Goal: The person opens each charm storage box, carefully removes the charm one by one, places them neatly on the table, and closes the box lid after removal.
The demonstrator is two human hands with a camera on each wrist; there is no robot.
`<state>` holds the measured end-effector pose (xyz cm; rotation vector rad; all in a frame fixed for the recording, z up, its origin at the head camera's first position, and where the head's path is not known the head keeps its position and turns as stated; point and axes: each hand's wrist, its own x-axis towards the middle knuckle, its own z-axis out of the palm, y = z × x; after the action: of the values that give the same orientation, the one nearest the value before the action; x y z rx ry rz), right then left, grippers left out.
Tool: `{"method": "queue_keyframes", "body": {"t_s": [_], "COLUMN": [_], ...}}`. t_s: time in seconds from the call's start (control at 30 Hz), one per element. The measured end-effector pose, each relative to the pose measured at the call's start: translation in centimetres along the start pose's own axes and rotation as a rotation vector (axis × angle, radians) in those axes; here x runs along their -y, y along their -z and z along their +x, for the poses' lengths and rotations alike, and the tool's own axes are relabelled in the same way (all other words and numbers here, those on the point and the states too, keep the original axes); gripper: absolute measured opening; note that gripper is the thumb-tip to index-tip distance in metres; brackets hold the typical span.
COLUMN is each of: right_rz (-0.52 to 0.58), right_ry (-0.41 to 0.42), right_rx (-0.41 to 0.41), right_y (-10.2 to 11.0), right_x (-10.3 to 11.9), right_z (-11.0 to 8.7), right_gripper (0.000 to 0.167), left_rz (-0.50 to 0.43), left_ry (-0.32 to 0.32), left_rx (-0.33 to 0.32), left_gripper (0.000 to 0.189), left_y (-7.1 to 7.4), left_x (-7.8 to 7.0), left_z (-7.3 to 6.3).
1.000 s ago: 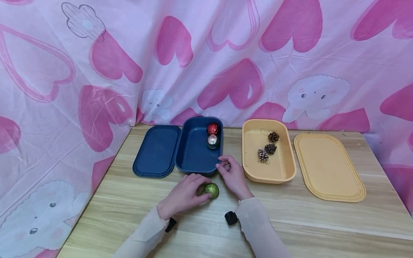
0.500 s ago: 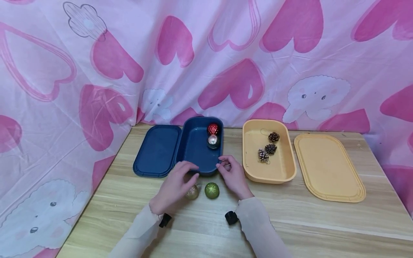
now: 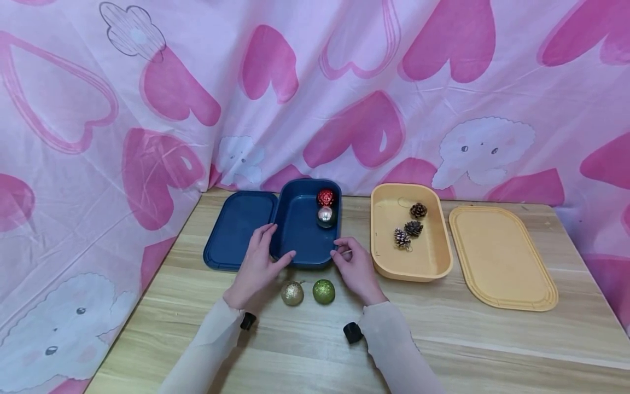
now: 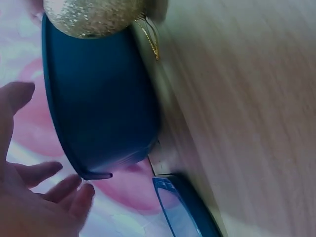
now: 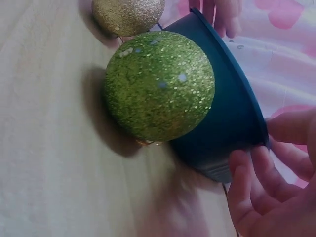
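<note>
"Starting from the worktop's (image 3: 315, 355) left edge, what comes first?"

"The blue lid (image 3: 238, 227), just beside the blue box (image 3: 300, 241). The left hand (image 3: 253, 271) is next, its fingers loosely extended along the box's left rim, thumb by the near-left corner. Whether it touches, I can't tell."

"And the box itself?"

"Directly ahead, between both hands, long axis running toward the worktop's far edge. The red ball (image 3: 325, 197) and silver ball (image 3: 325, 216) lie inside, along the right wall."

"What's in front of it?"

"The gold ball (image 3: 292, 293), then the green ball (image 3: 323, 291), on the wood just short of its near end, between the wrists."

"Which hand is closer?"

"The right hand (image 3: 359, 271), I'd judge: it pinches the rim at the near-right corner."

"Any room beyond?"

"A strip of wood to the yellow box (image 3: 389, 213), which holds pine cones (image 3: 414, 229); then the yellow lid (image 3: 502, 257), toward the worktop's right edge. At the far edge, the patterned cloth (image 3: 354, 65) hangs close behind the box, so sliding it that way looks tight."
</note>
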<state>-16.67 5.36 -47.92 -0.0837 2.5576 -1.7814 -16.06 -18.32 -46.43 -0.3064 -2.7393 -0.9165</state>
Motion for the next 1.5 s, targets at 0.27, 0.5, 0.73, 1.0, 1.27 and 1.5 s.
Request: {"method": "queue_keyframes", "body": {"t_s": [0.27,0.5,0.73,1.0,1.27,1.5], "right_rz": [-0.146,-0.285,-0.387,-0.609,-0.746,-0.809], "right_ry": [0.058,0.156,0.296,0.276,0.278,0.274], "right_rx": [-0.042,-0.030,-0.079,0.011,0.116,0.185], "right_y": [0.1,0.6,0.3,-0.4,-1.2,-1.4], "right_x": [1.1,1.9,2.2,2.5,2.7,2.9], "right_z": [0.4,1.6,3.2,4.7,5.9,6.3], "right_gripper": [0.025,0.027,0.030,0.042,0.058,0.062], "left_rz": [-0.033,-0.061,-0.041,-0.063,-0.050,-0.064], "left_ry": [0.143,0.212,0.226,0.257,0.262,0.270], "left_rx": [0.143,0.239,0.280,0.290,0.268,0.268], "left_gripper": [0.103,0.116,0.125,0.126,0.127,0.127], "left_y": [-0.4,-0.3,-0.2,-0.2,-0.3,-0.4], "left_x": [0.5,0.9,1.2,1.0,1.2,1.1], "left_z": [1.0,1.3,1.5,1.6,1.5,1.4]}}
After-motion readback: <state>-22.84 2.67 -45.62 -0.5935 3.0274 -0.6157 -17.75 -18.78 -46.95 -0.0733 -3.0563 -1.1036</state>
